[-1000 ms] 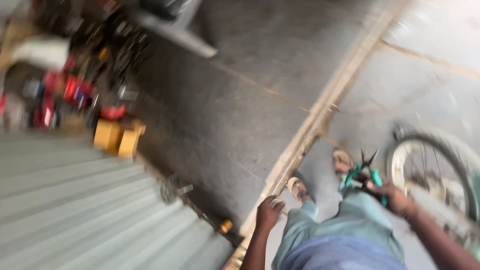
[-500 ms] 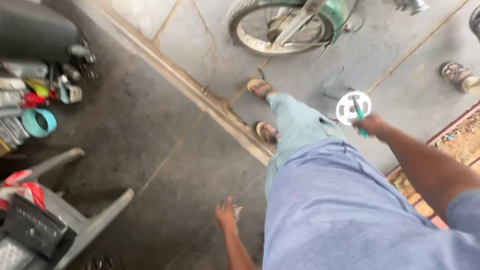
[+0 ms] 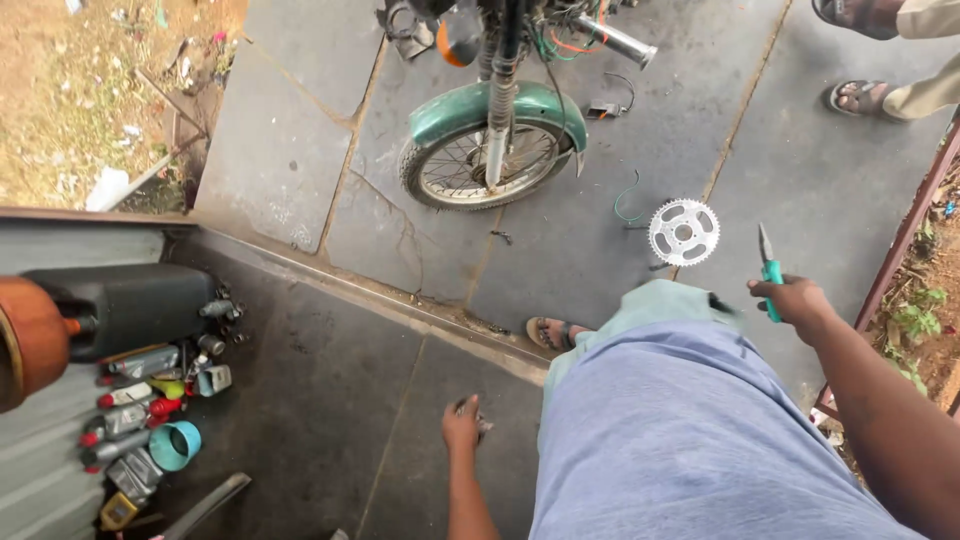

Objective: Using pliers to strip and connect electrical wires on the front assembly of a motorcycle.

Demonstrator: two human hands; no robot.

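Observation:
My right hand [image 3: 795,298] is closed round the green handle of a pair of pliers [image 3: 768,262], jaws pointing up. A silver toothed sprocket [image 3: 684,232] shows just left of the pliers, apart from the hand, seemingly lying on the concrete floor. My left hand [image 3: 463,425] hangs low over the dark floor with its fingers closed on a small metal part, too small to identify. Ahead stands a motorcycle front wheel [image 3: 485,165] under a green fender. My sandalled foot [image 3: 552,332] is at the raised floor edge.
Bottles, cans and small tools [image 3: 150,395] are piled at the left by a black canister [image 3: 130,305] and a teal cup [image 3: 176,446]. Another person's sandalled feet [image 3: 862,95] stand at the top right. A green wire [image 3: 628,200] lies near the wheel.
The view has swung round, bringing the motorcycle wheel straight ahead. My right hand with the pliers has moved right, and the sprocket now shows apart from it. My left hand stays low.

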